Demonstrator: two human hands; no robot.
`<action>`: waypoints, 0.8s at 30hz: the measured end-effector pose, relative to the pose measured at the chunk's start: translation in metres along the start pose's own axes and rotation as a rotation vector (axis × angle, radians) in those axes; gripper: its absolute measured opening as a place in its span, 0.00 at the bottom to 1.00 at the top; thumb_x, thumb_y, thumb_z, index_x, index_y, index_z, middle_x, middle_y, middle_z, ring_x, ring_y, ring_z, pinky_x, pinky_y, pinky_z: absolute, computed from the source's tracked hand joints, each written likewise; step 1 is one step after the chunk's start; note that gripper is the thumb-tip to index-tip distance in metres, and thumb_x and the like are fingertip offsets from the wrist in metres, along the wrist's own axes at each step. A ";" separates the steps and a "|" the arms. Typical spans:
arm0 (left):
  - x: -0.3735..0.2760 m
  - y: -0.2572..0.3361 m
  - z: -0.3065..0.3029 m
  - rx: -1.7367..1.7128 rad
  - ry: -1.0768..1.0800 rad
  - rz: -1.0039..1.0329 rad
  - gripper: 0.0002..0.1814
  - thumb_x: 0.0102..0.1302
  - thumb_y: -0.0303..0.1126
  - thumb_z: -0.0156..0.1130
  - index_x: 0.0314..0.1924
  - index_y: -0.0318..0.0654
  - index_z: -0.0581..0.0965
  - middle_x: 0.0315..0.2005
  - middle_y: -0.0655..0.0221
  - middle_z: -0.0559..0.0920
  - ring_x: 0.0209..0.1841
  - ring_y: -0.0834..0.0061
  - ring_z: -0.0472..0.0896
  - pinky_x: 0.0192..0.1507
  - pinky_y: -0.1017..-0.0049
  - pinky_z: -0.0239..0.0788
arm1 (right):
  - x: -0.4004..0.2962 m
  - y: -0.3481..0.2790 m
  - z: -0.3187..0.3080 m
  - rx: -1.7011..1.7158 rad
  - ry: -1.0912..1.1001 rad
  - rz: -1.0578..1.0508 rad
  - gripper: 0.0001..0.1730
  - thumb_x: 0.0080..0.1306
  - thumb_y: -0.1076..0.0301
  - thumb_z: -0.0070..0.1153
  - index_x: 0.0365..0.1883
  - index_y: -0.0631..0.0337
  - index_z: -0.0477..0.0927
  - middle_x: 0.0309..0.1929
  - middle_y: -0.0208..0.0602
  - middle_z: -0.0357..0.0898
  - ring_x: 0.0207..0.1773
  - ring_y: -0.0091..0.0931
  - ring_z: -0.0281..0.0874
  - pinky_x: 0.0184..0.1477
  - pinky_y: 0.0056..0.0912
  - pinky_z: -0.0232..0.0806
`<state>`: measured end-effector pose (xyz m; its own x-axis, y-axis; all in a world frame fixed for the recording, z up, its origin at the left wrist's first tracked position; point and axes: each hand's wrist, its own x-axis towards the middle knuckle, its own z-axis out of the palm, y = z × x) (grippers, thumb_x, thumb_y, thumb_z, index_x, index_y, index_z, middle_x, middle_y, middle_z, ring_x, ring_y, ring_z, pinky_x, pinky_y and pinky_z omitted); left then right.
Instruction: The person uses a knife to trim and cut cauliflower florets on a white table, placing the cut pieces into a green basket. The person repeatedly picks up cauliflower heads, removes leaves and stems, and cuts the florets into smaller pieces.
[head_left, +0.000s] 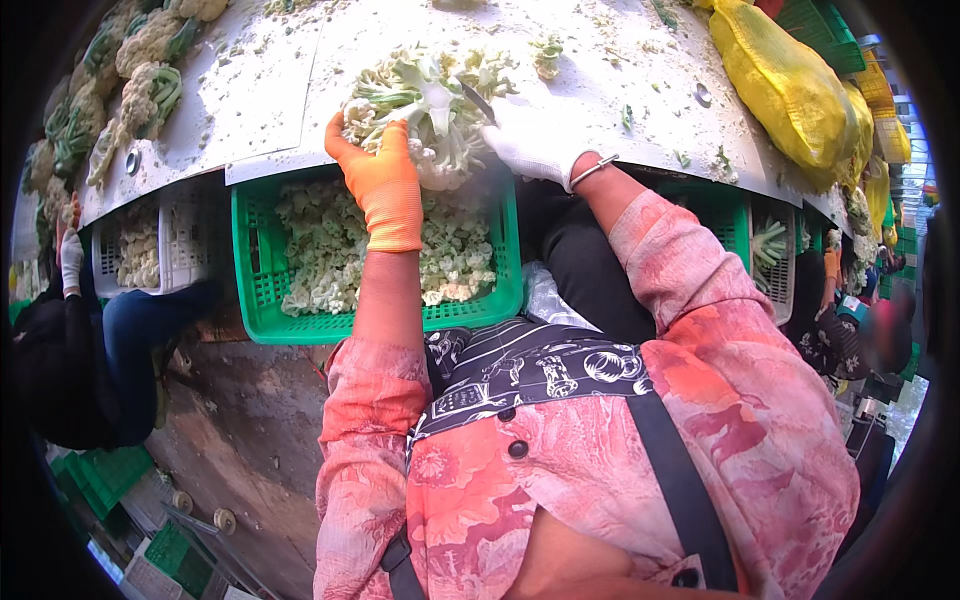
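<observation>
My left hand (379, 176), in an orange glove, grips the left side of a cauliflower head (435, 97) whose cut stem side faces up. In my white-gloved right hand (536, 139) is a knife; its dark blade (478, 103) points up and left, against the head beside the pale stem. The head rests at the near edge of the white table (262, 90). Below that edge stands a green plastic crate (512, 255) holding many cut cauliflower florets (322, 262). A small loose cauliflower piece (547, 56) lies beyond my right hand.
Whole cauliflowers (150, 90) are heaped at the table's left. Yellow mesh sacks (787, 90) lie at the right. A white crate (184, 240) with florets stands left of the green one. Co-workers sit at the far left (67, 367) and far right (840, 322). Trimmings litter the table.
</observation>
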<state>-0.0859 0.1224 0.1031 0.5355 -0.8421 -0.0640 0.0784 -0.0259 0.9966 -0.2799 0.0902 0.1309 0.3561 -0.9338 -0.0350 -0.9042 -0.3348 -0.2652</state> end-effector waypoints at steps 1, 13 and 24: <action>0.004 -0.004 -0.003 -0.062 0.033 -0.056 0.40 0.65 0.30 0.70 0.73 0.40 0.58 0.60 0.57 0.74 0.55 0.67 0.77 0.56 0.69 0.71 | -0.001 -0.011 -0.011 0.043 0.126 -0.031 0.21 0.72 0.56 0.44 0.47 0.66 0.79 0.39 0.53 0.85 0.46 0.44 0.84 0.60 0.48 0.69; -0.013 0.007 -0.021 -0.372 -0.193 -0.695 0.42 0.68 0.64 0.59 0.72 0.44 0.66 0.66 0.61 0.71 0.62 0.58 0.76 0.53 0.44 0.67 | 0.000 0.005 -0.013 0.621 0.019 0.318 0.27 0.70 0.53 0.59 0.53 0.70 0.74 0.35 0.44 0.83 0.30 0.27 0.81 0.30 0.31 0.75; 0.021 -0.055 -0.011 0.007 -0.024 -0.432 0.49 0.66 0.47 0.72 0.77 0.34 0.56 0.67 0.51 0.70 0.64 0.59 0.73 0.62 0.62 0.68 | -0.018 0.016 -0.017 0.513 0.103 0.300 0.23 0.73 0.55 0.51 0.52 0.69 0.76 0.45 0.58 0.83 0.52 0.52 0.80 0.58 0.51 0.69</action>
<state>-0.0698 0.1125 0.0465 0.4354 -0.7654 -0.4740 0.2855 -0.3819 0.8790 -0.3049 0.0990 0.1431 0.0551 -0.9940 -0.0940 -0.7232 0.0252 -0.6902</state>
